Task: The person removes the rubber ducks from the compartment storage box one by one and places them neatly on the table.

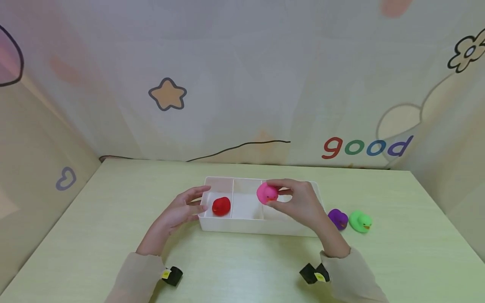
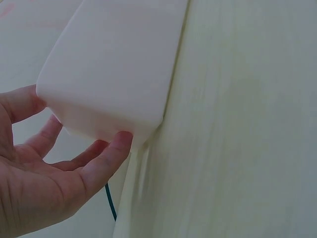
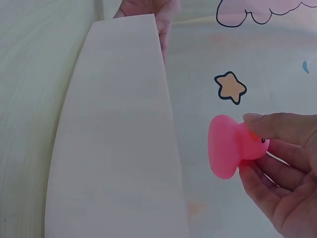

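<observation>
My right hand (image 1: 299, 200) pinches a pink rubber duck (image 1: 267, 193) between thumb and fingers, above the divided white box (image 1: 257, 226). In the right wrist view the pink duck (image 3: 227, 147) shows beside the box's long side (image 3: 116, 129). My left hand (image 1: 185, 208) touches the box's left end with spread, fairly straight fingers. The left wrist view shows those fingers (image 2: 106, 158) against the outer end wall (image 2: 94, 119). A red rubber duck (image 1: 221, 206) lies in the left compartment. The right compartment is partly hidden by my right hand.
A purple duck (image 1: 338, 219) and a green duck (image 1: 361, 221) sit on the pale table (image 1: 242, 269), right of the box. A printed cloth backdrop (image 1: 242, 84) stands behind the table's back edge.
</observation>
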Action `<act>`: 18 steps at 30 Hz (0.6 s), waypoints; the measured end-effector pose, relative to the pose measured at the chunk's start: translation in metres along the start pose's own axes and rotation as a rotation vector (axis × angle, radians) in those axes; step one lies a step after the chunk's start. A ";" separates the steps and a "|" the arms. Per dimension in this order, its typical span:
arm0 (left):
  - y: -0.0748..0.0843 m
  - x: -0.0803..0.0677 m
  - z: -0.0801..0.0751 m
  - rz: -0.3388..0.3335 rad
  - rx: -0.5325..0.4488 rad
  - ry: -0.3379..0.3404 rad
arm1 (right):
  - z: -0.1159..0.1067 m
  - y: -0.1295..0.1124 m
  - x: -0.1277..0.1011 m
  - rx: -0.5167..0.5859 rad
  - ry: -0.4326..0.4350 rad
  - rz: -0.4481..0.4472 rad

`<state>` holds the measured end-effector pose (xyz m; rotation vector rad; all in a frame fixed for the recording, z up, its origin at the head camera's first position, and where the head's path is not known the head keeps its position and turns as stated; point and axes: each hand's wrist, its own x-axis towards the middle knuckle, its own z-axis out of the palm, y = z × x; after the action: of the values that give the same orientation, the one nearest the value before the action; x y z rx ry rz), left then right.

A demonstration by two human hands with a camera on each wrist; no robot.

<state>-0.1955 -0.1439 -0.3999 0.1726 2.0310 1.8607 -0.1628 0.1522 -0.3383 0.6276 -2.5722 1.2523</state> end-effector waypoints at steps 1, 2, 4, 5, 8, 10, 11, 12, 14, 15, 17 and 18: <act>0.000 0.000 0.000 -0.001 0.000 0.002 | -0.002 0.000 -0.001 0.013 0.005 0.018; 0.001 0.000 0.000 -0.001 -0.002 0.004 | -0.004 -0.001 -0.003 0.021 0.012 0.033; 0.001 0.000 0.000 -0.004 -0.004 0.004 | -0.009 0.000 -0.006 0.033 0.022 0.059; 0.000 0.000 0.000 -0.007 -0.007 0.005 | -0.012 0.000 -0.008 0.044 0.029 0.070; 0.001 0.000 0.001 -0.014 -0.006 0.011 | -0.019 0.002 -0.013 0.060 0.053 0.103; 0.001 0.000 0.001 -0.016 -0.005 0.016 | -0.025 0.003 -0.016 0.067 0.072 0.126; 0.001 0.000 0.001 -0.016 -0.005 0.016 | -0.028 0.004 -0.017 0.065 0.080 0.133; 0.001 0.000 0.000 -0.015 -0.004 0.015 | -0.032 0.004 -0.019 0.061 0.085 0.144; 0.001 -0.001 0.000 -0.011 -0.006 0.009 | -0.036 0.007 -0.022 0.051 0.096 0.160; 0.001 -0.001 0.000 -0.007 -0.008 0.006 | -0.039 0.008 -0.024 0.049 0.101 0.170; 0.000 -0.002 0.000 -0.001 -0.010 0.001 | -0.043 0.011 -0.027 0.040 0.108 0.184; 0.000 -0.002 0.000 -0.001 -0.009 0.002 | -0.044 0.013 -0.028 0.035 0.111 0.190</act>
<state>-0.1938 -0.1446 -0.3996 0.1670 2.0233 1.8702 -0.1436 0.2023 -0.3304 0.3148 -2.5713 1.3504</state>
